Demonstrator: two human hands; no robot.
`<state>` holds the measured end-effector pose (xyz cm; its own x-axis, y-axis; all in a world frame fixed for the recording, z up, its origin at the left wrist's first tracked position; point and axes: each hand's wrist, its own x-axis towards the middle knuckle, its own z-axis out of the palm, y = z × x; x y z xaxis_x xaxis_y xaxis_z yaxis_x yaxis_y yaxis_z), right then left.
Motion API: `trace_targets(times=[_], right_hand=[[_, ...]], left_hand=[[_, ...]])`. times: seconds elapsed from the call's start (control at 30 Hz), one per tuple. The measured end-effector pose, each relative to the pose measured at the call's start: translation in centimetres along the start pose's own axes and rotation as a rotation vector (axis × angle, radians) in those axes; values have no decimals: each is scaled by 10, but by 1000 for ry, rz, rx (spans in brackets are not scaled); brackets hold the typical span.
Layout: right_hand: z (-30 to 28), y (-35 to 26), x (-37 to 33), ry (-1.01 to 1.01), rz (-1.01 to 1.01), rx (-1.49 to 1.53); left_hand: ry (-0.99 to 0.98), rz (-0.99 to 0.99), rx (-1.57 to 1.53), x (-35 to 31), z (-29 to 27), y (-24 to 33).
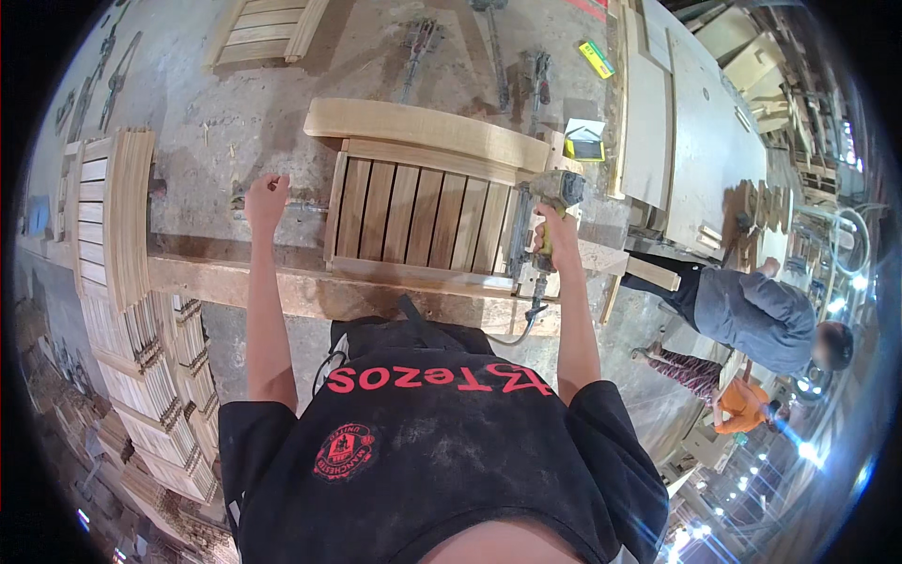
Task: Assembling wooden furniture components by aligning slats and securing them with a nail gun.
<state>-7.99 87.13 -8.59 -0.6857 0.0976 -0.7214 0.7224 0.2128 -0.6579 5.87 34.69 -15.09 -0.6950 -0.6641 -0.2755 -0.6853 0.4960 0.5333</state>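
A stack of slatted wooden panels stands on the left, with more stacked wooden pieces nearer. Another slatted panel lies far left of centre. A metal bar tool lies far off, left of a small yellow-green box. To the right are pale boards, a person in grey and, nearer, a person in orange.

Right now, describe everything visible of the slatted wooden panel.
The slatted wooden panel lies flat on the work surface. Its parallel slats, light to mid brown with narrow dark gaps, span between near and far rails; a side rail closes its left end. A curved pale board borders its far edge. The tool in the right hand partly hides its right end, so contact there is unclear.
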Motion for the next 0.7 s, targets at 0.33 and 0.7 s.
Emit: trace_targets(times=[0.33,0.7], right_hand=[[28,-8,-4,21,-32,-60],[100,-39,-17,-153,-89,-282]], left_hand=[[34,11,35,-3,-2,2],[-35,-5,93,-8,-6,12]])
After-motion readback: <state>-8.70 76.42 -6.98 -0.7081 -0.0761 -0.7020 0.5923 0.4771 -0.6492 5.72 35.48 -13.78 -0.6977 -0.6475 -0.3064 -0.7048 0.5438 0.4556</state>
